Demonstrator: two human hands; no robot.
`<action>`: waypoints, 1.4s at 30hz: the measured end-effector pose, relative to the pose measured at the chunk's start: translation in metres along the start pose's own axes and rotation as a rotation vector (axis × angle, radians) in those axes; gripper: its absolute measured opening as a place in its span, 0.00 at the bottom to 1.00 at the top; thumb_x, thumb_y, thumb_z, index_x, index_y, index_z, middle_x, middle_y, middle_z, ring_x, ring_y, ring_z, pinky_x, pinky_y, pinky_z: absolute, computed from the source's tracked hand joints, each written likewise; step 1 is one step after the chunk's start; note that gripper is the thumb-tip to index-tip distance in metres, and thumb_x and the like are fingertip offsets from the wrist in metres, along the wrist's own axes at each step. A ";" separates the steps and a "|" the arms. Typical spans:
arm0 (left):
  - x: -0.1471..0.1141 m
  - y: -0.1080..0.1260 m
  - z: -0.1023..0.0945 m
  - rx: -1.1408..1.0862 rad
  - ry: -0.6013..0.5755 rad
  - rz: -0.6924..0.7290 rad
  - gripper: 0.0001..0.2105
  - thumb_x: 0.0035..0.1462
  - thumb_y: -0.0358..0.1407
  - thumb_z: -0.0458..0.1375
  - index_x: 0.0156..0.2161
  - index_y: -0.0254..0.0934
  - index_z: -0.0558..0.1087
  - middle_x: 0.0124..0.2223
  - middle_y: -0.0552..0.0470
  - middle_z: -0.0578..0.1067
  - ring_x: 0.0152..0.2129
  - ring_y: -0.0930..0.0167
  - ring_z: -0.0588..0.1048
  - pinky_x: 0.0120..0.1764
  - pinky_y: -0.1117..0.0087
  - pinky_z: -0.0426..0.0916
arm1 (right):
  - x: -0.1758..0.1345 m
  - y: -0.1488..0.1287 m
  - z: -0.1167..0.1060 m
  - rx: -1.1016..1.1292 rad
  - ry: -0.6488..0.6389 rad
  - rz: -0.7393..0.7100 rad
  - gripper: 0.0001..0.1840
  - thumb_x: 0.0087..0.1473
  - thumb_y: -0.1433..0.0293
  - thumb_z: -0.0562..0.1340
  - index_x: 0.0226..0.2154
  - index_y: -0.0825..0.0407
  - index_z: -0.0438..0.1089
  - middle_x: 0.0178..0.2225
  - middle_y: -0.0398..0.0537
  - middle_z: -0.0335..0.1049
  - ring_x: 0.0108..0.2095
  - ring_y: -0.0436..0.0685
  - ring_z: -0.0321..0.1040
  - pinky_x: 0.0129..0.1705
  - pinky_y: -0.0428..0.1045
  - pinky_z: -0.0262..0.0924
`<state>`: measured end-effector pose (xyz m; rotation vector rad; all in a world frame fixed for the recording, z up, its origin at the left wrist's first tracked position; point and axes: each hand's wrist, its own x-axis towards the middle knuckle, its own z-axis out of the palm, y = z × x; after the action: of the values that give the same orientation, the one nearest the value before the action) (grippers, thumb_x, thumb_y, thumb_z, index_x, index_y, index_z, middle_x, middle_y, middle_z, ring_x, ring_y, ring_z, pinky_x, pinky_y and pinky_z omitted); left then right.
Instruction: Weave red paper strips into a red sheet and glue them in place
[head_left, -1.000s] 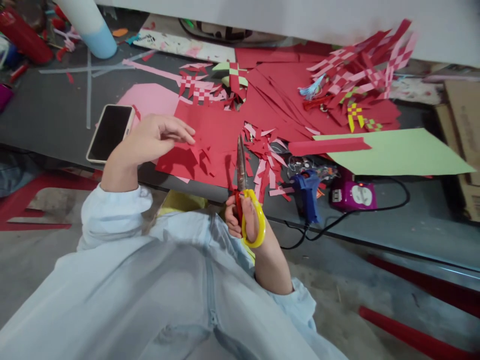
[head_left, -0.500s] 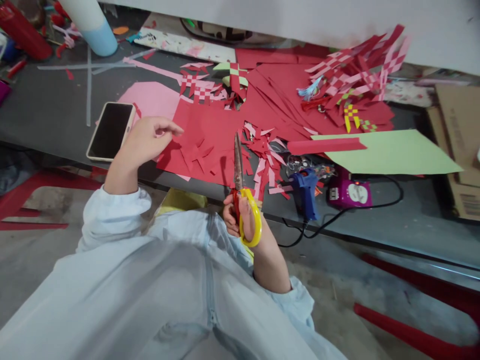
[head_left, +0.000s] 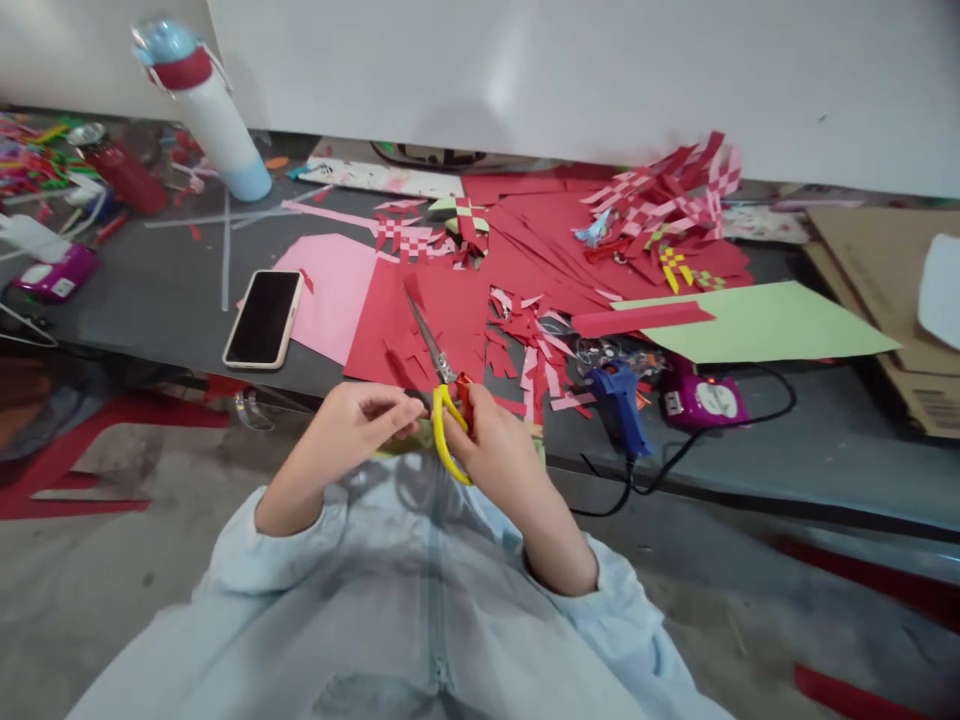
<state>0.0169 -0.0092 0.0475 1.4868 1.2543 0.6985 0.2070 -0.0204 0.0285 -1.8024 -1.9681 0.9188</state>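
Observation:
My right hand [head_left: 499,445] is closed round the handles of a pair of scissors [head_left: 427,335] with yellow and red grips. The blades look together and point away from me, over a red paper sheet [head_left: 375,320]. Just left of the handles, my left hand [head_left: 364,430] has thumb and fingers pinched; what they hold, if anything, cannot be made out. Cut red pieces lie on the sheet near the blades. Pink and red paper scraps [head_left: 536,345] are heaped to the right.
A phone [head_left: 264,318] and pink paper [head_left: 330,290] lie left. Green paper [head_left: 780,320], a blue glue gun [head_left: 621,400] and a purple power socket [head_left: 705,400] with a black cord are right. A bottle [head_left: 217,130] stands at the back; woven strips [head_left: 660,195] lie back right.
My left hand has come from above the paper near the phone down beside the scissors. The scissors have tilted leftward in my right hand. The view has risen, showing more of the back.

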 end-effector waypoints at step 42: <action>0.077 0.042 -0.003 0.380 -0.136 0.005 0.19 0.58 0.50 0.56 0.31 0.36 0.78 0.26 0.49 0.77 0.21 0.71 0.72 0.28 0.70 0.68 | -0.017 0.018 -0.042 -0.320 0.094 0.155 0.18 0.66 0.59 0.55 0.47 0.58 0.62 0.43 0.64 0.77 0.43 0.69 0.78 0.36 0.52 0.61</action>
<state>0.0512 0.0666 0.0747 1.8122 1.3274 0.3645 0.2495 -0.0271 0.0518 -2.1543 -2.0303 0.5718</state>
